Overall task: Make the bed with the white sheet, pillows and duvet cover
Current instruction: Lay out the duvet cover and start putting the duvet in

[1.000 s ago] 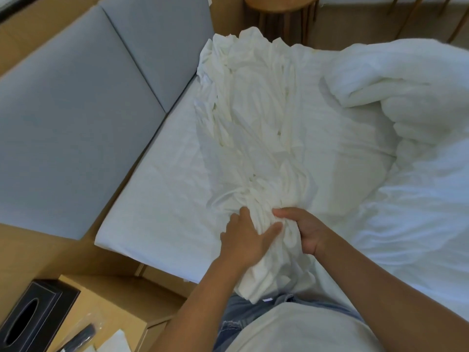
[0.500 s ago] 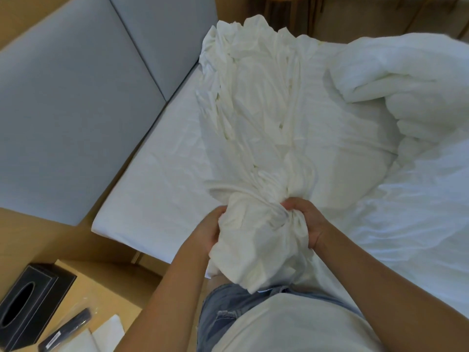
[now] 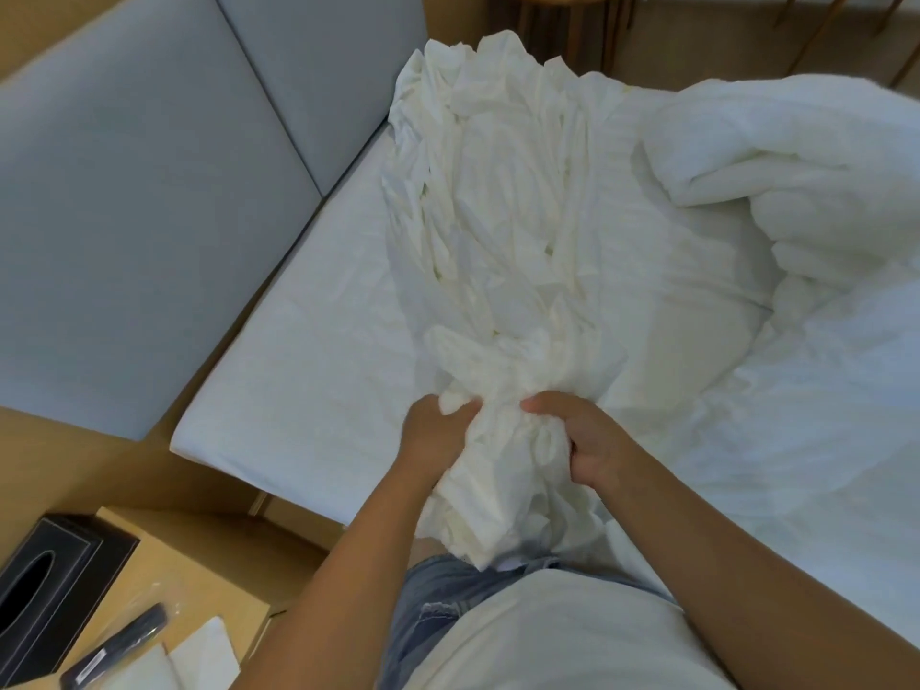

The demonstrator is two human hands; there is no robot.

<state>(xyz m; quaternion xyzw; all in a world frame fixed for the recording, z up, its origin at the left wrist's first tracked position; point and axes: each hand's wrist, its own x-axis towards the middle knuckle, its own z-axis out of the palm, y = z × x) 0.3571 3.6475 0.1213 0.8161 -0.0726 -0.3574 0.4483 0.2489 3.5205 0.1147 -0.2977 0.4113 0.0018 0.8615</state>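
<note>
Here, a bunched white sheet (image 3: 503, 301) is gripped by curled fingers of both hands: left hand (image 3: 438, 430) on the bundle's left side, right hand (image 3: 577, 435) on its right. The sheet is spread crumpled up the mattress (image 3: 298, 381) toward the grey headboard (image 3: 149, 201). A duvet (image 3: 796, 191) is heaped at right. A black tissue box (image 3: 45, 590) is seen lower left.

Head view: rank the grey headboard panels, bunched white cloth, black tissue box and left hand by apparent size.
1. grey headboard panels
2. bunched white cloth
3. black tissue box, partly cut off at the edge
4. left hand
</note>
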